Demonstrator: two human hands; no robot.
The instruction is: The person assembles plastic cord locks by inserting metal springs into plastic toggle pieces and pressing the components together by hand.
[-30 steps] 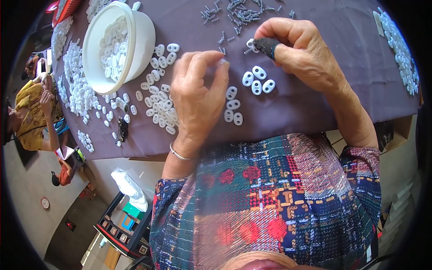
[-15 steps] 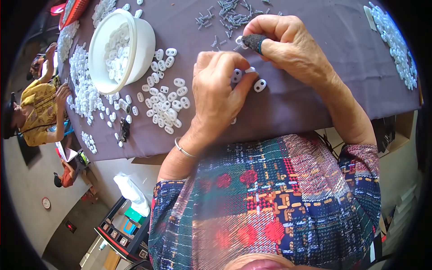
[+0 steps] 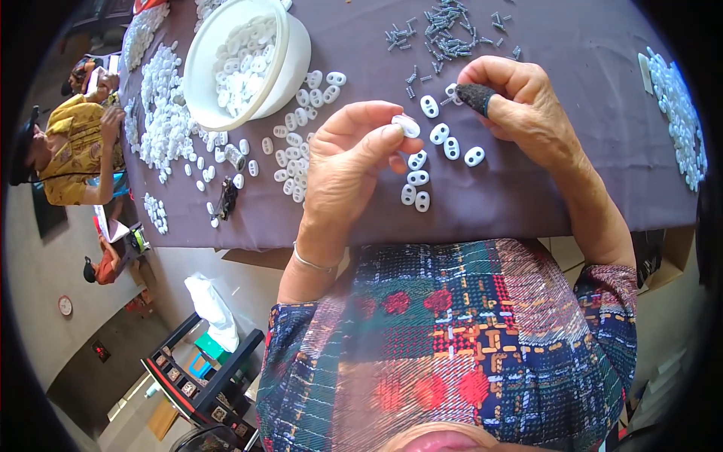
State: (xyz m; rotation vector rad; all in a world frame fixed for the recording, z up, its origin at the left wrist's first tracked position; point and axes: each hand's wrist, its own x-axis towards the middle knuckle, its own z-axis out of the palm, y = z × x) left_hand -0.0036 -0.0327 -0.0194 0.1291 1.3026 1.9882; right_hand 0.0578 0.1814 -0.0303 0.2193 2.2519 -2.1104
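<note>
Between the thumb and fingers of my left hand (image 3: 339, 166) is a white oval plastic piece (image 3: 407, 126), held above the cloth. My right hand (image 3: 531, 109) is closed in a pinch, with a dark fabric finger cover (image 3: 477, 98) on one digit. At its tip shows another white two-hole piece (image 3: 453, 92), partly hidden by the cover. Several loose white two-hole pieces (image 3: 451, 148) lie on the cloth between and below my hands. Small metal springs (image 3: 449, 34) are scattered beyond my right hand.
A white round tub (image 3: 290, 71) of white pieces stands tilted at the upper left. Heaps of small translucent pieces (image 3: 162, 102) lie left of it, and more (image 3: 675, 113) at the far right. A small black item (image 3: 227, 197) rests near the front edge. Other people sit at left.
The view has shifted, so the table things appear lower and further right. My left hand has turned, showing its piece more plainly. Several loose pieces that it covered now show.
</note>
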